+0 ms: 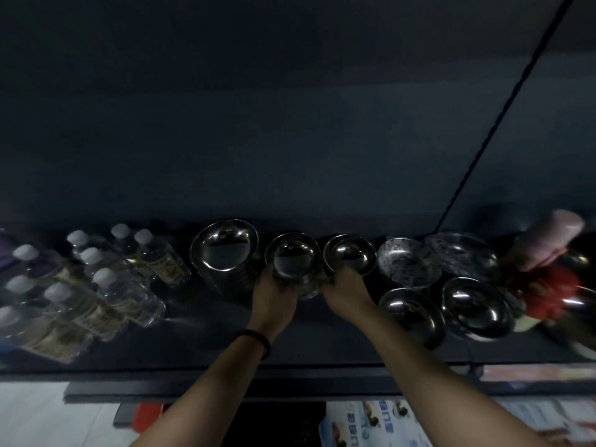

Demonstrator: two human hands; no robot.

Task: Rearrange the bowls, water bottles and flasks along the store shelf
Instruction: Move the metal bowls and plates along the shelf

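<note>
Left grip [274, 293] is curled round the mid bowl [292, 255], right grip [346, 290] round the small bowl [350, 254] just beside it, mid-shelf [200, 333] by the back edge. Bottles [96, 285] crowd the left end, with the big bowl [224, 246] next to them.

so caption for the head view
Left hand grips the middle bowl stack, right hand the smaller bowl beside it, water bottles further left.

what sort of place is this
Probably a shop display shelf: many identical capped water bottles grouped at the left, steel bowls stacked in a row, glass bowls beside them. The left hand grips one bowl stack, the right hand the next bowl.
</note>
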